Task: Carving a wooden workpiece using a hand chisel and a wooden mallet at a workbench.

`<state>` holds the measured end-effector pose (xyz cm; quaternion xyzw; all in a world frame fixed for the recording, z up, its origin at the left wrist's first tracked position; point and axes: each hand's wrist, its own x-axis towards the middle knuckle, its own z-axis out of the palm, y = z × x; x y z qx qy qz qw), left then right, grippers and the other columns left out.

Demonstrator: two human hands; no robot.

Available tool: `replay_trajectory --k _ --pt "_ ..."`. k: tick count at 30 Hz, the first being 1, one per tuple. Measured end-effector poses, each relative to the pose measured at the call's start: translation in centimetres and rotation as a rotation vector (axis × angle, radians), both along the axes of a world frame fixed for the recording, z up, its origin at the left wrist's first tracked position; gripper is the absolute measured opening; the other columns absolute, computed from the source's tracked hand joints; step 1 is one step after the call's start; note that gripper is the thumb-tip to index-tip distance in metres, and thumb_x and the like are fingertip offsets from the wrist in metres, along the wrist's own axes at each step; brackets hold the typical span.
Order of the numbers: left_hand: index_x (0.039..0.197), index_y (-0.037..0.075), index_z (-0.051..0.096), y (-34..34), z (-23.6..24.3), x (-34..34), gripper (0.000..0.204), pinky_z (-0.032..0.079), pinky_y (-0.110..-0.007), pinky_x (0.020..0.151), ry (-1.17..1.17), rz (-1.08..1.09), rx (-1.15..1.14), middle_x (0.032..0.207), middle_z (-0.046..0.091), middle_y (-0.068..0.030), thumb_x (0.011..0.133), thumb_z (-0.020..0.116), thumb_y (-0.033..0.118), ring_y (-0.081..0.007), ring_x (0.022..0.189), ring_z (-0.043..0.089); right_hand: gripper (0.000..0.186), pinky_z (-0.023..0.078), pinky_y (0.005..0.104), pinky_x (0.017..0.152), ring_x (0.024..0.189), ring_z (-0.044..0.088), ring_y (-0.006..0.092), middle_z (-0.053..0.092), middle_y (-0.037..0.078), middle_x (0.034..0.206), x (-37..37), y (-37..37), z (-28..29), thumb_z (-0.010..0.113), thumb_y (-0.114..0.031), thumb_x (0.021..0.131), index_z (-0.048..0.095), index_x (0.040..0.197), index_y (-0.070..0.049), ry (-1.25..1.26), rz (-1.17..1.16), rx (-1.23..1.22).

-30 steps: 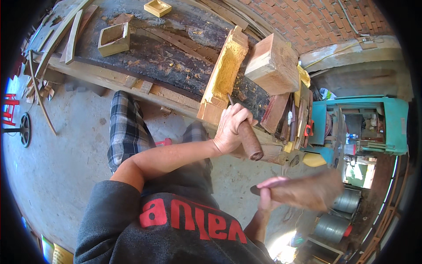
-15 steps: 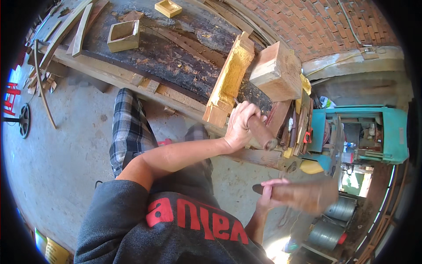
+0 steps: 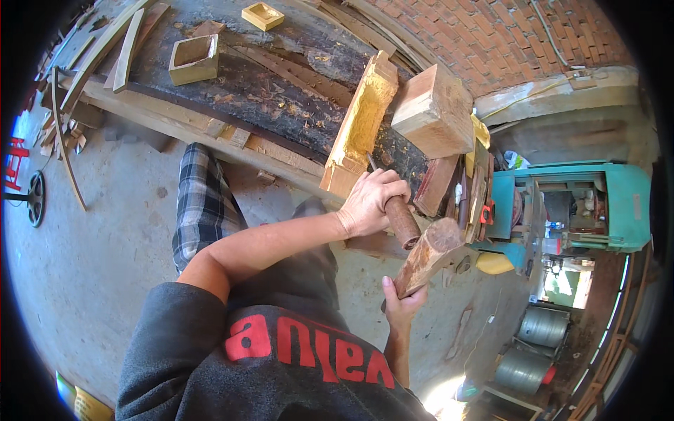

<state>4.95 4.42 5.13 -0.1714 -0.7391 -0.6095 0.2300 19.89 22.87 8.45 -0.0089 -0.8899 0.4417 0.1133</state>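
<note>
My left hand [image 3: 375,202] is wrapped round the wooden handle of a chisel [image 3: 402,221], whose blade points into the hollow of a yellow wooden block [image 3: 363,125]. That block lies slanted across the bench, its hollow roughly cut. In my right hand [image 3: 404,303] is a wooden mallet [image 3: 430,254], gripped low on its handle. The mallet's head is right beside the butt end of the chisel handle; whether they touch I cannot tell. Against the far right side of the yellow block stands a big squared wood block [image 3: 435,112].
On the dark, chip-strewn bench [image 3: 260,105] sit a hollowed square box [image 3: 194,59] and a smaller shallow one [image 3: 262,15]. Long wood strips [image 3: 128,50] lie at the far left. A teal machine [image 3: 625,203] stands at the right, near metal drums [image 3: 523,368].
My right hand has swung the mallet leftward and up to the chisel's butt end. The left hand keeps its grip on the chisel at the yellow block.
</note>
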Motion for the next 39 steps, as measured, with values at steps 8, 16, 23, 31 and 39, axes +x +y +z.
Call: replay_trajectory --k 8,16,23,31,39 --pt "0.084 0.012 0.054 0.8 0.1 -0.1 0.031 0.043 -0.04 0.076 -0.055 0.0 0.027 0.086 0.054 -0.0065 0.08 0.08 0.028 -0.0304 0.084 0.053 0.041 0.048 0.0291 0.068 0.076 0.059 0.013 0.063 0.012 0.089 -0.1 -1.8 3.0 0.082 -0.009 0.077 0.057 0.109 -0.001 0.564 0.324 -0.325" --pt "0.084 0.012 0.054 -0.1 -1.5 0.4 0.028 0.043 -0.041 0.076 -0.002 -0.043 0.028 0.087 0.055 -0.0067 0.081 0.079 0.024 -0.0306 0.084 0.053 0.019 0.048 0.0322 0.078 0.077 0.056 0.0166 0.058 0.002 0.081 1.8 -0.1 1.2 0.074 -0.006 0.076 0.06 0.087 -0.002 0.222 -0.003 0.015" --pt "0.088 0.014 0.054 -0.3 -2.5 -0.1 0.027 0.039 -0.041 0.081 -0.025 -0.067 0.025 0.091 0.053 -0.0057 0.086 0.074 0.032 -0.0291 0.093 0.054 0.054 0.052 0.0403 0.086 0.089 0.068 0.0307 0.068 0.014 0.094 1.7 -1.1 -1.7 0.084 -0.017 0.075 0.058 0.118 0.002 -0.031 -0.188 -0.143" --pt "0.089 0.014 0.053 -0.1 -3.8 0.0 0.027 0.038 -0.044 0.08 0.009 -0.034 0.117 0.092 0.054 -0.0043 0.086 0.073 0.032 -0.0286 0.093 0.054 0.051 0.053 0.0374 0.074 0.081 0.068 0.0263 0.069 0.014 0.086 0.8 -0.7 -3.6 0.086 -0.021 0.073 0.058 0.107 0.005 -0.068 -0.102 0.16" --pt "0.09 0.015 0.054 -0.1 -3.6 0.2 0.026 0.038 -0.042 0.08 0.015 -0.106 -0.121 0.093 0.055 -0.0049 0.084 0.074 0.03 -0.0295 0.093 0.054 0.051 0.051 0.0346 0.08 0.087 0.063 0.0202 0.066 0.013 0.096 0.5 -1.6 -1.5 0.084 -0.017 0.076 0.057 0.114 0.005 0.048 -0.051 -0.072"
